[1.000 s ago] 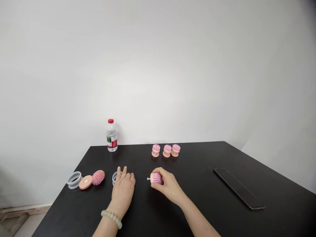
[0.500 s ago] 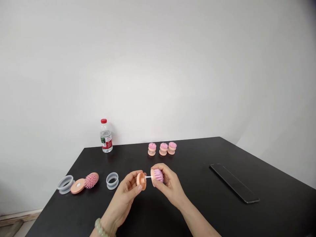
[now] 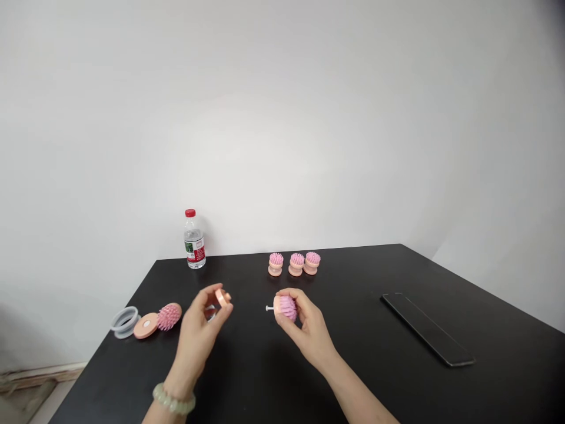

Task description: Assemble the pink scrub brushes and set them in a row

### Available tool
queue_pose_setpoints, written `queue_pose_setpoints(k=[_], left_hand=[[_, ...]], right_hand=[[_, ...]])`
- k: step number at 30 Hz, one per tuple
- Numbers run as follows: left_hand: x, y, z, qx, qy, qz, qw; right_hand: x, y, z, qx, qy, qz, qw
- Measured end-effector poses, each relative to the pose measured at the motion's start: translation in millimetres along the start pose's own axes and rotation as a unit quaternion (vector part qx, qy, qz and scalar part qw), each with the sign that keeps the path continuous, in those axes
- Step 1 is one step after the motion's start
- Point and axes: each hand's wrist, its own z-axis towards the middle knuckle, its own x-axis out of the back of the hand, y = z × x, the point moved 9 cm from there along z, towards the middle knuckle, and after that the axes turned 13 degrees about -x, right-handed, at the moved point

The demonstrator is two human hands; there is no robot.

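Observation:
Between the thumb and fingers of my left hand [image 3: 200, 324] is a peach round cap [image 3: 223, 297], turned on edge. My right hand [image 3: 306, 324] grips a pink bristled brush head [image 3: 286, 308] with a peach base; a thin white stem with a small knob end points left from it. A clear gap separates cap and stem. Behind my left fingers a translucent ring [image 3: 211, 312] is mostly hidden. Farther left lie another translucent ring [image 3: 125, 322], a peach disc [image 3: 146, 325] with a white centre, and a pink bristled head [image 3: 169, 317] on its side.
Three complete pink-bristled brushes [image 3: 296, 264] stand in a row near the back edge of the black table [image 3: 353, 353]. A red-capped water bottle [image 3: 195, 241] is at the back left by the wall. On the right lies a flat black phone-like slab [image 3: 426, 328].
My left hand has moved left and up with the peach cap, away from the stem. My right hand still holds the brush head, in nearly the same place. The view shifted slightly.

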Motion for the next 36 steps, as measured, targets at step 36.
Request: queue_pose_setpoints(k=[36], left_hand=[[-31, -2, -11, 0.097, -0.098, -0.193, 0.972]], right_hand=[[-61, 29, -6, 0.029, -0.134, -0.114, 0.984]])
